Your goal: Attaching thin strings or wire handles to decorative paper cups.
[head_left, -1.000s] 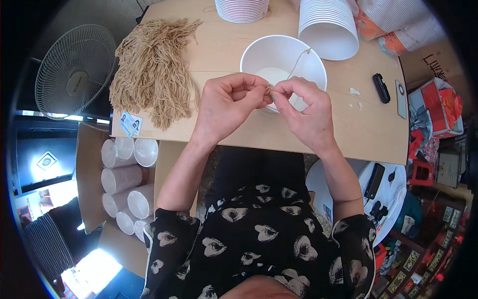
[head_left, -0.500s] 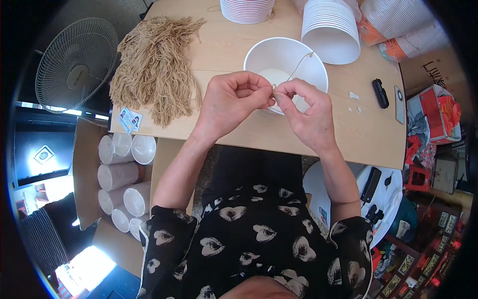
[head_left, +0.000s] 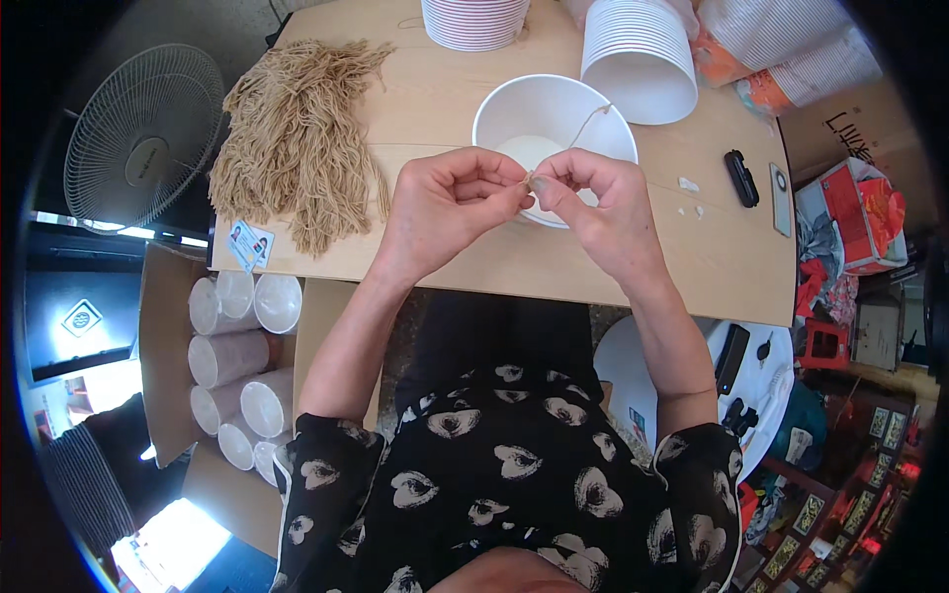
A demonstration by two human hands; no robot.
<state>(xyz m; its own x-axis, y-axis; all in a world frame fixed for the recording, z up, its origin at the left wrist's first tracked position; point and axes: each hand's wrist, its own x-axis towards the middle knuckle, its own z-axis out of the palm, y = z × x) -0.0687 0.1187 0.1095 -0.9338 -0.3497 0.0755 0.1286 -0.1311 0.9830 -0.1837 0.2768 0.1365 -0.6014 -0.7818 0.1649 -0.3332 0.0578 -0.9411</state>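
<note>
My left hand (head_left: 442, 210) and my right hand (head_left: 605, 210) meet over the near rim of a white paper bucket (head_left: 491, 119). Both pinch a thin tan cord (head_left: 585, 127), thumbs and forefingers pressed together. From my fingertips the cord runs up to the bucket's far right rim. What lies between the fingertips is mostly hidden. To the left, a heap of tan cord pieces (head_left: 297, 143) is spread on the table (head_left: 435, 267).
Stacked white buckets (head_left: 474, 25) stand at the back, with another stack (head_left: 641, 74) on its side. Bagged stacks (head_left: 781, 49) lie back right, near a black cutter-like object (head_left: 741, 179). Cards (head_left: 249, 244) lie front left, above a carton (head_left: 168, 366) of wrapped cup stacks. A fan (head_left: 146, 138) stands left.
The view has shifted slightly, so the table things appear a little further left. My fingertips have drawn closer together on the cord, and both hands stay over the bucket's near rim.
</note>
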